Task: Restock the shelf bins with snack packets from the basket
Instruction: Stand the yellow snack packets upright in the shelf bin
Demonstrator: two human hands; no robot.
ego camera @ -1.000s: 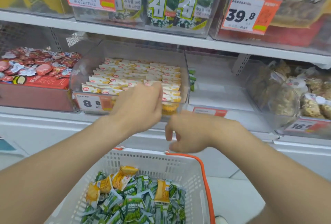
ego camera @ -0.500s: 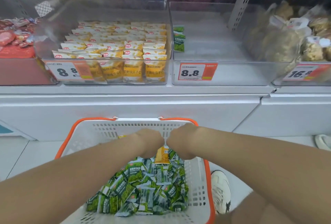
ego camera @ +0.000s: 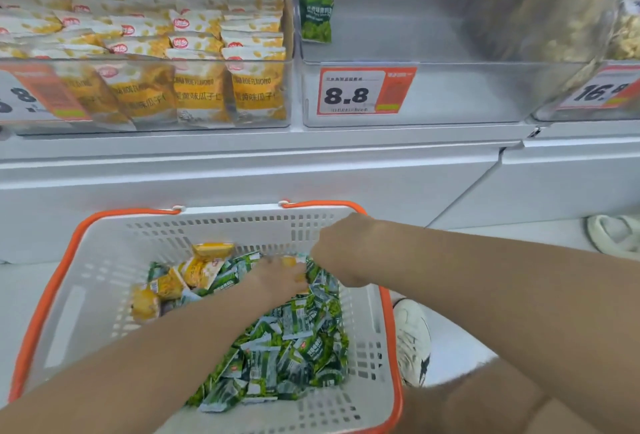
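Two hands in white orange-rimmed plastic basket (ego camera: 104, 260) | left hand (ego camera: 277, 277), right hand (ego camera: 341, 253) among green and yellow foil snack packets (ego camera: 287, 340) | grips: cannot tell | risk: mixed colours reach wrong clear bin (ego camera: 450, 94)

Your single head camera looks forward and steeply down: the basket (ego camera: 104, 295) sits near, close beneath you, and the shelf bins (ego camera: 415, 97) run across the far top.

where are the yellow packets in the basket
In the head view, the yellow packets lie at the basket's far left, beside the green packets.
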